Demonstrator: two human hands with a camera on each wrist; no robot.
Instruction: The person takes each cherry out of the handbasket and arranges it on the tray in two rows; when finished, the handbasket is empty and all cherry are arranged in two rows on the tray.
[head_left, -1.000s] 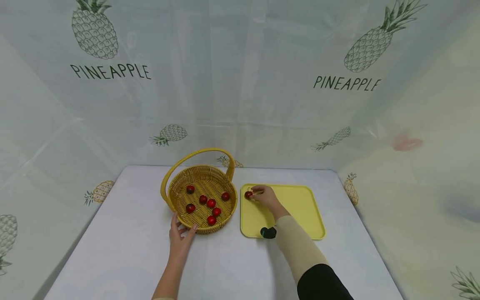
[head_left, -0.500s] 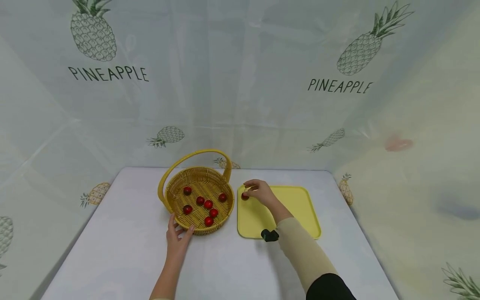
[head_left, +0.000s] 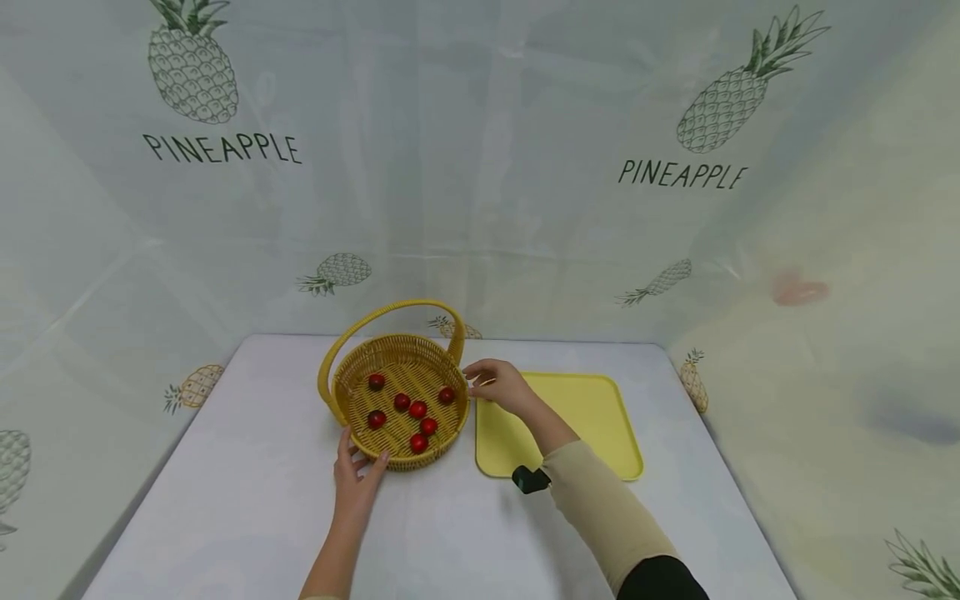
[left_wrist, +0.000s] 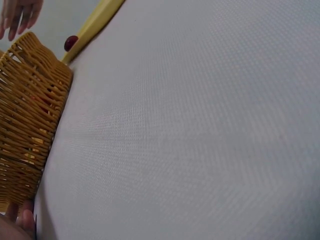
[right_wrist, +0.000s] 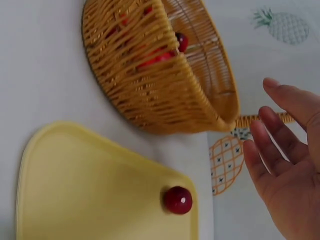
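Observation:
A yellow wicker basket (head_left: 352, 367) with a tall handle stands on the white table, with several dark-red cherries (head_left: 417, 409) inside. My left hand (head_left: 355, 487) rests against the basket's near-left outer wall, thumb and fingers spread. Beside the basket's right side, my right hand (head_left: 501, 387) hovers over the far-left corner of a yellow tray (head_left: 577, 417). In the right wrist view its fingers (right_wrist: 272, 150) are relaxed and apart, holding nothing. One cherry (right_wrist: 178, 200) lies in that tray corner, apart from the hand; the right hand hides it in the head view.
A pale sheet with printed pineapples (head_left: 193, 77) hangs behind and beside the table (head_left: 247, 500). The basket handle (head_left: 390, 307) arches above the basket's far side. A dark object (head_left: 529, 479) shows at the right sleeve, over the tray's near edge.
My right hand has let go of the cherry at the tray's corner and moved left towards the basket. The left hand stays at the basket; the head view has shifted slightly.

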